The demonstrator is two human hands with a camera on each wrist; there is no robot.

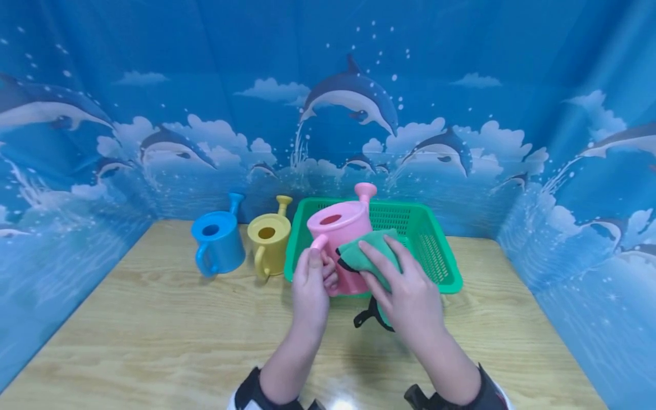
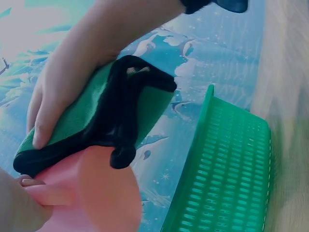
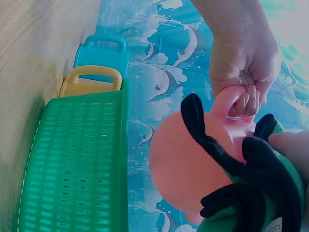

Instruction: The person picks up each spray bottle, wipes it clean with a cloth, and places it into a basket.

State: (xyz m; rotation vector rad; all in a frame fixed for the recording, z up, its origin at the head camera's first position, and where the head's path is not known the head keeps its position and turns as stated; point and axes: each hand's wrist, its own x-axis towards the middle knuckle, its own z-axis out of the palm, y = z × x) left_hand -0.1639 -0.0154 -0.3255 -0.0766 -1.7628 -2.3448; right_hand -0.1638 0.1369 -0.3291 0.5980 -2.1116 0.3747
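My left hand (image 1: 314, 279) grips the handle of a pink watering can (image 1: 340, 219), fingers curled through the loop. The can is raised in front of a green basket (image 1: 433, 250), its spout pointing up and away; its round base faces the right wrist view (image 3: 188, 162). In my right hand (image 1: 410, 290) is a folded green cloth (image 1: 371, 250) with black edging, held against the can's right side. A black loop of the cloth hangs below that hand. The cloth's black trim (image 2: 116, 111) lies along the can in the left wrist view.
A blue watering can (image 1: 217, 242) and a yellow watering can (image 1: 270, 242) stand side by side left of the basket, on a wooden table (image 1: 154, 324). A blue dolphin-print curtain (image 1: 205, 85) encloses the back and sides.
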